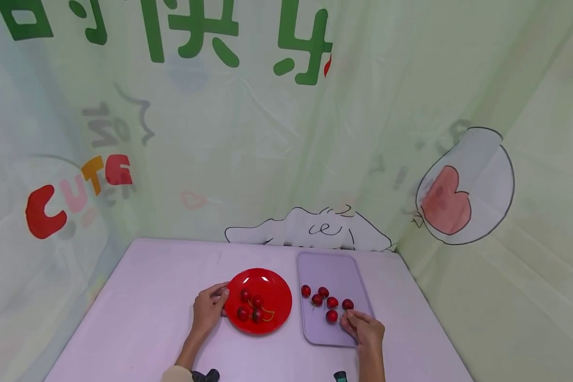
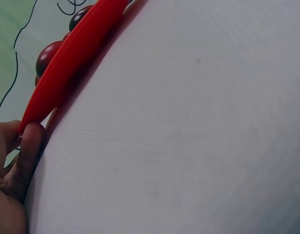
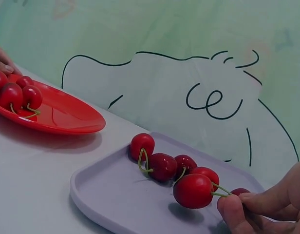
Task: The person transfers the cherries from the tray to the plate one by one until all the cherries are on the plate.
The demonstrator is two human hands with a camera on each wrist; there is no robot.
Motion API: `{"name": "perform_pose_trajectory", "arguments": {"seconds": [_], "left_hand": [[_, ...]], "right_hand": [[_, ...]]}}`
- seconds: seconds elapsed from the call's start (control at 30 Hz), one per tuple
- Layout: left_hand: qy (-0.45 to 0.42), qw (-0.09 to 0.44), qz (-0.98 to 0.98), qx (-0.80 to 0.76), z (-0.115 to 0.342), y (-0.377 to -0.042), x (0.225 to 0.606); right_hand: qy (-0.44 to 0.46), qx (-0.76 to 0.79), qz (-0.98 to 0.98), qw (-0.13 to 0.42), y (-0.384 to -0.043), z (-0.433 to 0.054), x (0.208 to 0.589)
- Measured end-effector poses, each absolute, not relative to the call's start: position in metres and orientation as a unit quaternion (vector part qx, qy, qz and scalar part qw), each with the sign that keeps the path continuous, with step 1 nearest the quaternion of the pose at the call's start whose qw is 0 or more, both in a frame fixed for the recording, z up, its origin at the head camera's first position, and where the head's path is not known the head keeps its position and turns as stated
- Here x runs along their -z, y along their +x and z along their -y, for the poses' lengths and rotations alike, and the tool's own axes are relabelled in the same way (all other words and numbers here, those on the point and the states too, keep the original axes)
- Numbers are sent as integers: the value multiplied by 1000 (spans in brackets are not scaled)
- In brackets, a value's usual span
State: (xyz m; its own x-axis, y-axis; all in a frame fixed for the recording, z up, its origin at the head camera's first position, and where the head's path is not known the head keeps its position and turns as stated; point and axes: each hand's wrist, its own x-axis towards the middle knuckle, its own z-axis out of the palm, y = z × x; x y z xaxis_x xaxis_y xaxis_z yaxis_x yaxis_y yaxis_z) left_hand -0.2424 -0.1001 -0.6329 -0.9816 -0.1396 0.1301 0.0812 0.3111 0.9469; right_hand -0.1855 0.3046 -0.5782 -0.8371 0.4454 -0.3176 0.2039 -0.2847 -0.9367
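Observation:
My left hand (image 1: 209, 309) grips the left rim of a red plate (image 1: 279, 313), thumb above and fingers below in the left wrist view. Several dark red cherries (image 1: 257, 301) with green stems lie on that plate. My right hand (image 1: 364, 329) is over the near right part of a pale purple tray (image 1: 327, 270). Between its thumb and fingers it pinches the green stem of a cherry (image 3: 193, 191), which hangs close over the tray with a shadow below. Several more cherries (image 3: 162, 167) lie on the tray behind it.
Plate and tray stand side by side on a pale table (image 1: 162, 276), a narrow gap between them. A printed curtain (image 1: 267, 159) hangs behind and at both sides. Dark objects (image 1: 340, 376) show at the bottom edge near each wrist.

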Motion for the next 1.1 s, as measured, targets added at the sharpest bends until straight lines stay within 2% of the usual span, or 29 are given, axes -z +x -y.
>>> {"name": "perform_pose_trajectory", "arguments": {"seconds": [0.57, 1.1], "left_hand": [[18, 96, 806, 584, 101, -247, 634], [11, 93, 802, 590, 101, -244, 635]], "right_hand": [[-258, -778, 572, 43, -192, -308, 585], [-232, -804, 547, 37, -191, -301, 589]]}}
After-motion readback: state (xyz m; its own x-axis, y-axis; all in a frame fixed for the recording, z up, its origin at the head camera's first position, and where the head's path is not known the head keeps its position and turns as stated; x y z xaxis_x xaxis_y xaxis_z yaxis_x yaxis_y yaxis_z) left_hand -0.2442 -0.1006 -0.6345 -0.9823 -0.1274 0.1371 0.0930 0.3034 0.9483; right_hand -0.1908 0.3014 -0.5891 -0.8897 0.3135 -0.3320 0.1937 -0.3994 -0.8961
